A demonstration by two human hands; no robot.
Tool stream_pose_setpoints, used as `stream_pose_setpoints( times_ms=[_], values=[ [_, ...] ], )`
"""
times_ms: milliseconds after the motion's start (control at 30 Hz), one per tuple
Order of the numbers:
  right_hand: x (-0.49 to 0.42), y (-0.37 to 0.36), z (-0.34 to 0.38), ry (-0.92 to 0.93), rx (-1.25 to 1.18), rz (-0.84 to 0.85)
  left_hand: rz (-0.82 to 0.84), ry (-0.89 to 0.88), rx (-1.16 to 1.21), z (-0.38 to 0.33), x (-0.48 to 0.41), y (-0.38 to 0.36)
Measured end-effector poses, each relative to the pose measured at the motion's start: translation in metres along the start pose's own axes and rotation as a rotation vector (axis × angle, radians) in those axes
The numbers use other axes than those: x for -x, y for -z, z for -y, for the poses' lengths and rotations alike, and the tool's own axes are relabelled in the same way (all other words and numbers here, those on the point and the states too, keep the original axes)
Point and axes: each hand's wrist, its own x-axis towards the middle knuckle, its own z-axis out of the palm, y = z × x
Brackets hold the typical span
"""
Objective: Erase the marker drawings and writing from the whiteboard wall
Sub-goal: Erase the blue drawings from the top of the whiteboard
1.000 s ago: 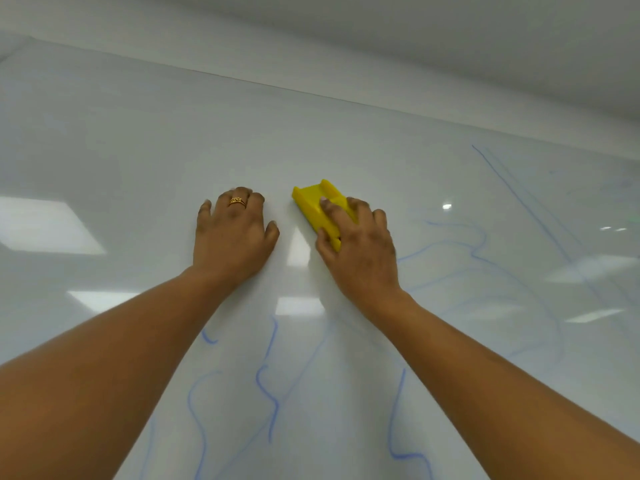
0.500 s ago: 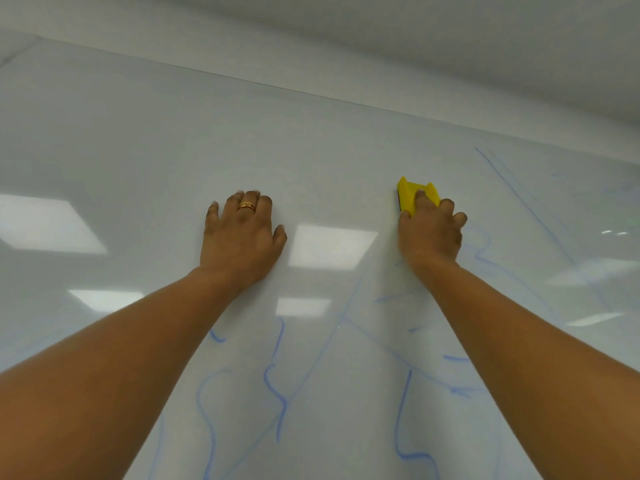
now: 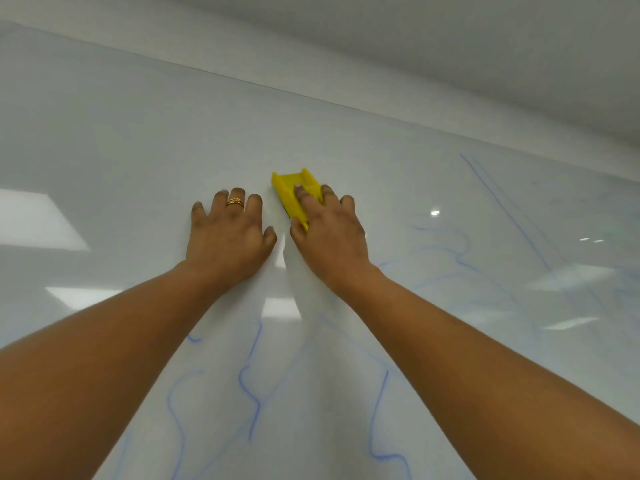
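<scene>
The right hand (image 3: pixel 329 233) is gripping the yellow eraser (image 3: pixel 291 192), having swept it back leftward across the whiteboard wall (image 3: pixel 138 150). It is now sitting just beside the left hand (image 3: pixel 230 233), which is pressing flat with fingers spread. Blue marker lines (image 3: pixel 251 386) are remaining below, so plenty of erasing is waiting. No containers are showing.
</scene>
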Motion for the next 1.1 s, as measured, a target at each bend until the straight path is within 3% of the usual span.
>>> stream_pose_setpoints(
  times_ms=[267,733,1100],
  values=[
    [0.001,0.007,-0.059,-0.133,0.062,0.012,0.047,-0.105,0.102,-0.026,-0.016,-0.004],
    [0.034,0.028,-0.209,-0.644,0.101,-0.004,0.143,-0.103,0.127,-0.048,-0.023,-0.011],
    [0.027,0.028,-0.178,-0.557,0.104,0.010,0.129,-0.076,0.138,-0.054,-0.024,-0.013]
  ],
)
